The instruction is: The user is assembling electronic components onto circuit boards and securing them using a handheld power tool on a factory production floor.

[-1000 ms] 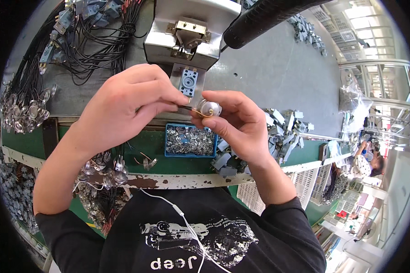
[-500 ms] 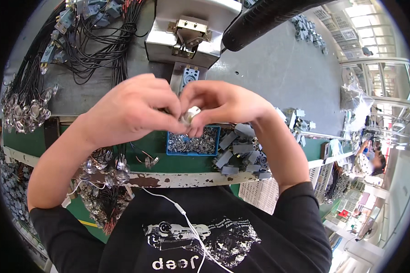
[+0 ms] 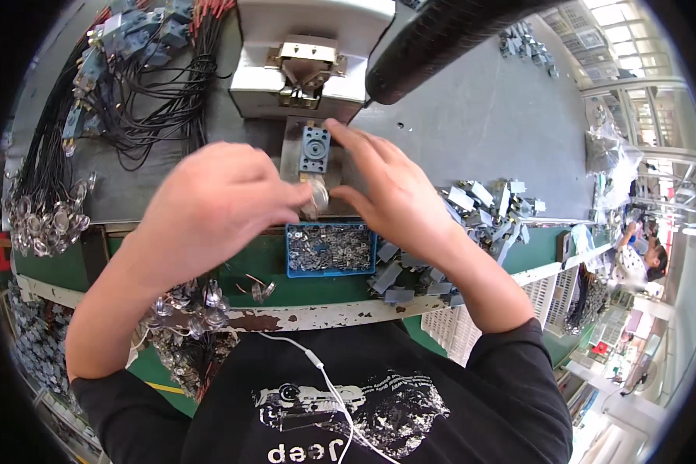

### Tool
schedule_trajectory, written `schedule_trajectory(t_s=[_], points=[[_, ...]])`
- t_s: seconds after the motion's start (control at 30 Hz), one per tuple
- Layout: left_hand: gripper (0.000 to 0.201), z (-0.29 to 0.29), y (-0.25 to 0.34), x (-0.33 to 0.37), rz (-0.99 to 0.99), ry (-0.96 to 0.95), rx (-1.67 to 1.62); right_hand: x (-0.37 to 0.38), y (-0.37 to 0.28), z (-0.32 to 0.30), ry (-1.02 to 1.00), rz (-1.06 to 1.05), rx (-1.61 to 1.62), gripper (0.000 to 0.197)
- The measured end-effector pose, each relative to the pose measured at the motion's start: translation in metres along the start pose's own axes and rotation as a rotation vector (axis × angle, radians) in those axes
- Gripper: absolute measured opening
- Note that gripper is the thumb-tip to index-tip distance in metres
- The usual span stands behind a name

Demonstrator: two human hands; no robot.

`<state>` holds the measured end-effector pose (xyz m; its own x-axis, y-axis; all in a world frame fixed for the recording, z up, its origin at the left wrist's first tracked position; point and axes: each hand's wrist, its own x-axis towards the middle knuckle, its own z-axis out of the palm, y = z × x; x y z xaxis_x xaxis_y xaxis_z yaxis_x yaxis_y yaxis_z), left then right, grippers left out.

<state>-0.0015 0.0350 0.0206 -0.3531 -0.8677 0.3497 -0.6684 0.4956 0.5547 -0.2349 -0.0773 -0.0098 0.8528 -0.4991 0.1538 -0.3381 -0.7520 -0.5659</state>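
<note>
My left hand (image 3: 224, 201) is closed in a pinch at the edge of a round, shiny metal cup-shaped part (image 3: 319, 195). This part sits at the near end of a grey-blue plastic block (image 3: 315, 151) with a round centre and several holes. The block lies on a metal plate below the press (image 3: 305, 58). My right hand (image 3: 398, 189) is open, thumb and fingers apart. Its fingertips are beside the block's far right corner, and its thumb is close to the metal part. Whether the thumb touches it, I cannot tell.
A blue tray (image 3: 288, 251) of small metal pieces stands at the near edge. Grey plastic blocks (image 3: 491, 205) are heaped to the right. Black wires (image 3: 174, 85) with metal discs (image 3: 54, 220) lie left. A thick black tube (image 3: 441, 50) slants overhead at the right.
My hands were together over the metal part; now they are apart. The part is down beside the block. My right hand has opened, its fingers reaching forward along the block.
</note>
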Motion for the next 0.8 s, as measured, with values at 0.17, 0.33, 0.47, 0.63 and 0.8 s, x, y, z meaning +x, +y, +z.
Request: schedule_trajectory(t_s=[0.17,0.33,0.47,0.63,0.8], points=[[0.027,0.011,-0.023,0.023,-0.193,0.056,0.037,0.0,0.003,-0.011,0.116,-0.031,0.131,0.044],[0.017,0.011,-0.027,0.029,-0.319,-0.082,0.026,0.035,-0.005,-0.076,0.829,-0.478,0.266,0.045],[0.015,0.007,-0.026,0.032,-0.371,-0.095,-0.021,0.062,0.004,-0.084,0.956,-0.404,0.362,0.058],[0.015,0.007,-0.028,0.037,-0.344,-0.113,-0.003,0.101,0.01,-0.074,0.98,-0.393,0.478,0.056],[0.015,0.008,-0.027,0.035,-0.351,-0.095,0.018,0.091,-0.012,-0.074,0.937,-0.407,0.62,0.055]])
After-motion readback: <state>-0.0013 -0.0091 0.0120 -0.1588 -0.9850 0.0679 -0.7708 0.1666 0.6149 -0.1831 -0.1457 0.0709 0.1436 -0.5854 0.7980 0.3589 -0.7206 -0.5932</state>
